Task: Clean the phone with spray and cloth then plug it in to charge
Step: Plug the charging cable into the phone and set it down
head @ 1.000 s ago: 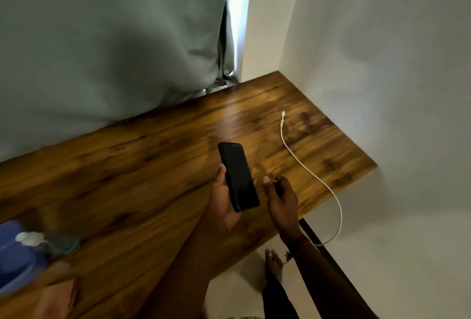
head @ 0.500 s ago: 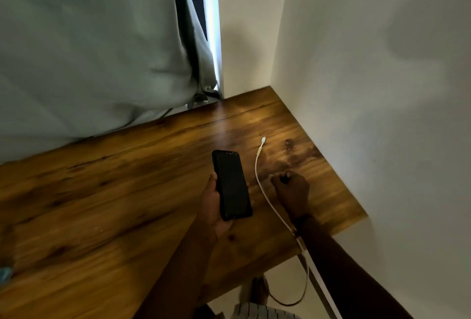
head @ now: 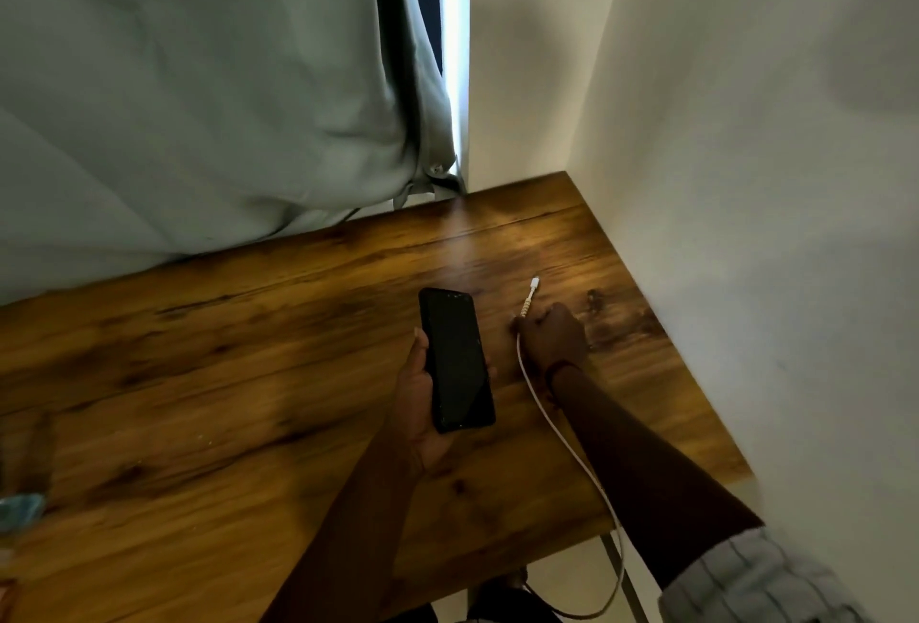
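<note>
A black phone (head: 455, 357) with a dark screen lies face up in my left hand (head: 420, 403), held over the wooden table (head: 199, 373). A white charging cable (head: 562, 433) runs from the table's front edge up to its plug (head: 533, 285), which lies on the wood just right of the phone. My right hand (head: 554, 334) rests on the table with its fingers pinched on the cable a little behind the plug. The spray bottle and cloth are out of view.
A pale green curtain (head: 199, 85) hangs behind the table's far edge. White walls (head: 746, 174) close in the right side and back corner. A blurred bluish object (head: 20, 513) shows at the left edge. The cable loops down below the table front.
The view has swung right and closer. My right hand moved from beside the phone across to the cable and closed on it near the plug. The left hand kept holding the phone.
</note>
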